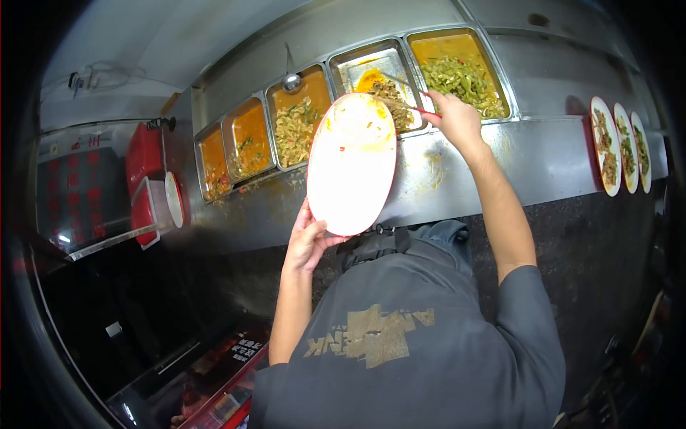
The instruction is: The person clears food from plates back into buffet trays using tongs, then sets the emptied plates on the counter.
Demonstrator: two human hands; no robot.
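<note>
a long steel counter (529,154) stretches in front of a worker in a dark t-shirt (457,329), its chest print worn and flaking. five metal trays (496,70) of food line the counter, growing larger toward the worker's right; the fourth from the left (351,71) shows much bare metal around orange sauce and brownish strips of food. before that tray the worker holds a white oval plate (350,186) with a red rim, tilted, sauce and bits of food smeared over its far end. three more oval plates (598,106), topped with food, stand in a row at the counter's right. the left hand (307,239) pinches the near end of the plate, thumb on top, fingers beneath. the right hand (455,121) curls closed around red-handled tongs (429,113), arms spread, reaching over the fourth tray; whether they grip any food, i cannot tell. a ladle (291,82) rests at the third tray.
</note>
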